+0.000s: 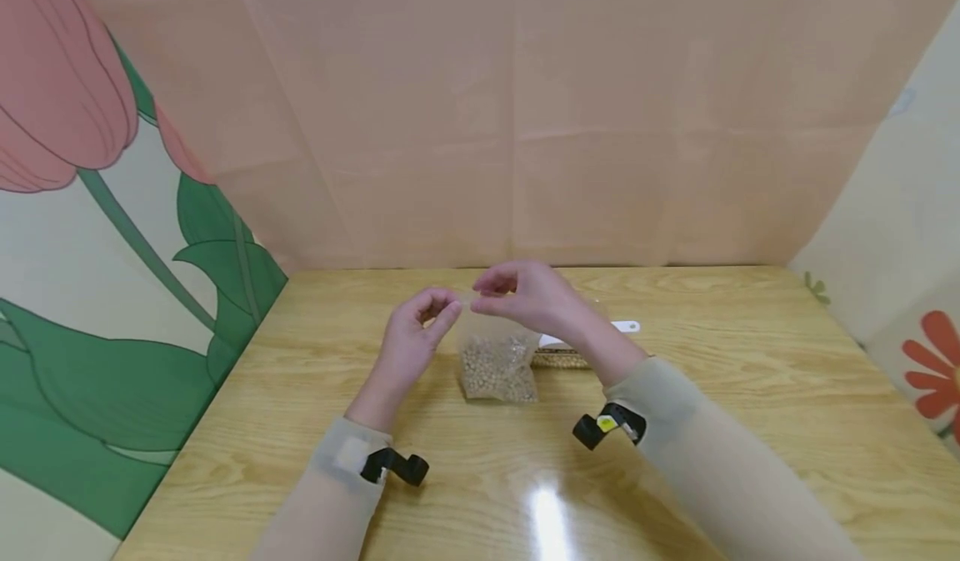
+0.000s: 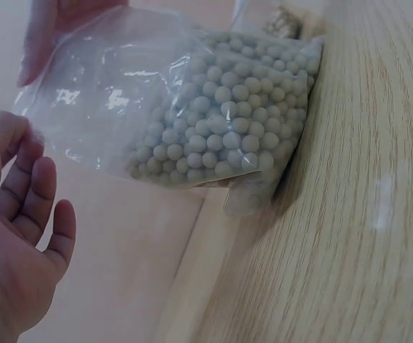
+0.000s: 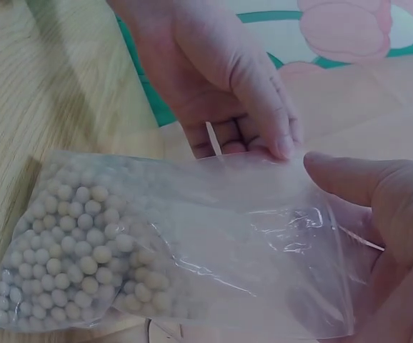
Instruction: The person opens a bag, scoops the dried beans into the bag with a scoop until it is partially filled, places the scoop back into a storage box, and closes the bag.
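A clear plastic bag [image 1: 497, 365] of small round pale beads stands on the table, its upper part bare of beads. At one top corner of the bag, my left hand [image 1: 411, 332] pinches the film between thumb and fingers. My right hand [image 1: 528, 298] is at the bag's mouth, its thumb [image 3: 342, 175] beside the corner and apart from the fingers. Some right fingers lie behind the clear film in the right wrist view. The beads [image 2: 221, 121] fill the bag's lower half in the left wrist view.
Behind the bag, partly hidden by my right forearm, is a container of similar beads [image 1: 558, 359]. A white tool with a flat handle [image 1: 626, 326] lies across it. The wooden table [image 1: 465, 486] ends at a pink cloth backdrop [image 1: 510, 127].
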Motion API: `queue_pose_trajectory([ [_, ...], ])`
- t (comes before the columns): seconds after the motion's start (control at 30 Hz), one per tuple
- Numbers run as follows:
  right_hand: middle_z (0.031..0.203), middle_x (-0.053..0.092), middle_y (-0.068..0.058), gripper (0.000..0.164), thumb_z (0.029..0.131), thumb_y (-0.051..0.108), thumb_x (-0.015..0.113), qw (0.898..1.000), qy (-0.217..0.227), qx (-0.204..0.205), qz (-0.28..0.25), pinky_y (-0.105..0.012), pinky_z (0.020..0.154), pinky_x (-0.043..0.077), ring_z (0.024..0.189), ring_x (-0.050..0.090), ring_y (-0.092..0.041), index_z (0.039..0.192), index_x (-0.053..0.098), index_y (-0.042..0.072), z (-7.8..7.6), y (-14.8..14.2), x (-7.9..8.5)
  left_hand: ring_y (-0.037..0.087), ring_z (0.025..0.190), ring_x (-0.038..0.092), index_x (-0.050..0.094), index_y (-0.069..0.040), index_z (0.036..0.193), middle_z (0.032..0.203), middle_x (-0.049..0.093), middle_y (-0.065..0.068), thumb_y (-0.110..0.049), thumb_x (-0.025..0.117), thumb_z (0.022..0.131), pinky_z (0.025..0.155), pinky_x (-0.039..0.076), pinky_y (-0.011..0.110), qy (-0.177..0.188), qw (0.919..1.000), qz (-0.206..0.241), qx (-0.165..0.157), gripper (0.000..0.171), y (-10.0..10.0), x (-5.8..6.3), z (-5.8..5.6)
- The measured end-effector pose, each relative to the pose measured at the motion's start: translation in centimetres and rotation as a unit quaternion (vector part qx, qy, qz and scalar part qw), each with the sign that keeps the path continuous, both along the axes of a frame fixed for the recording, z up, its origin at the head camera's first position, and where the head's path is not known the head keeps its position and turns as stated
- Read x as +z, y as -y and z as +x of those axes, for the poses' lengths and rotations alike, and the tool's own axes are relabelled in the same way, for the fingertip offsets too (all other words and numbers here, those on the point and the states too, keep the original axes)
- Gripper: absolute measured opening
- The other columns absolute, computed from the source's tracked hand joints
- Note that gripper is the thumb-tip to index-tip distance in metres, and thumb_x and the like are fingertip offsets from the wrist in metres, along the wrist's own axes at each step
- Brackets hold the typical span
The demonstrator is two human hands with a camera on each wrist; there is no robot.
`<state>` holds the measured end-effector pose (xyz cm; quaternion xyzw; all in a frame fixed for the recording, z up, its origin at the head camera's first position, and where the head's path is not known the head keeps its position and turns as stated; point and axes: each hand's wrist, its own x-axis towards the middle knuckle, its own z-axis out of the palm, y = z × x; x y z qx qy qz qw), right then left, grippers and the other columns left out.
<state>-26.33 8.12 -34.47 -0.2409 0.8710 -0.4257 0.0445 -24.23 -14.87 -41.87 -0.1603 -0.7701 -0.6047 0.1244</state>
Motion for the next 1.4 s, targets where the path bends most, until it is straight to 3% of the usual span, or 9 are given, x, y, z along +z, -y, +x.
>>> queue_pose_trajectory([
  [0.2, 0.111, 0.079, 0.004, 0.023, 0.102, 0.034, 0.081, 0.999, 0.024, 0.015, -0.020, -0.046, 0.094, 0.059, 0.107, 0.073, -0.023, 0.118, 0.082, 0.018, -0.4, 0.3, -0.5, 0.022, 0.099, 0.066, 0.076, -0.003, 0.113, 0.103, 0.072, 0.004, -0.022, 0.073, 0.108, 0.090, 0.053, 0.040, -0.004, 1.0000, -0.007, 0.002, 0.020, 0.1, 0.1, 0.1],
  [0.43, 0.106, 0.080, 0.005, 0.015, 0.104, 0.034, 0.080, 1.000, 0.011, 0.015, -0.022, -0.045, 0.089, 0.059, 0.101, 0.073, -0.022, 0.110, 0.084, 0.021, -0.7, 0.6, -1.2, 0.021, 0.099, 0.066, 0.077, -0.008, 0.110, 0.102, 0.073, 0.003, -0.020, 0.074, 0.108, 0.093, 0.053, 0.049, -0.012, 0.9999, -0.006, 0.000, 0.012, 0.1, -0.1, 0.0],
  [0.7, 0.107, 0.080, 0.005, 0.016, 0.104, 0.032, 0.079, 1.000, 0.001, 0.017, -0.024, -0.045, 0.090, 0.060, 0.101, 0.073, -0.019, 0.112, 0.084, 0.019, -0.8, 0.7, -1.4, 0.021, 0.100, 0.065, 0.078, -0.008, 0.110, 0.103, 0.072, 0.005, -0.019, 0.075, 0.107, 0.091, 0.052, 0.038, -0.009, 0.9999, -0.004, 0.005, 0.011, 0.0, 0.2, 0.1],
  [1.0, 0.108, 0.080, 0.003, 0.018, 0.104, 0.030, 0.078, 0.999, 0.002, 0.026, -0.035, -0.044, 0.089, 0.060, 0.102, 0.074, -0.020, 0.114, 0.083, 0.016, -1.0, 0.7, -1.8, 0.022, 0.101, 0.066, 0.078, -0.007, 0.110, 0.105, 0.073, 0.007, -0.018, 0.075, 0.107, 0.094, 0.052, 0.047, -0.006, 1.0000, 0.000, 0.007, 0.012, 0.0, 0.0, 0.1],
  [1.4, 0.104, 0.080, 0.002, 0.015, 0.105, 0.027, 0.077, 0.999, 0.014, 0.032, -0.034, -0.043, 0.088, 0.060, 0.098, 0.074, -0.019, 0.111, 0.083, 0.015, -1.0, -0.4, -1.7, 0.021, 0.102, 0.067, 0.078, -0.007, 0.110, 0.103, 0.073, 0.006, -0.018, 0.076, 0.106, 0.093, 0.053, 0.040, -0.015, 0.9999, -0.001, 0.008, 0.012, 0.0, 0.0, -0.2],
])
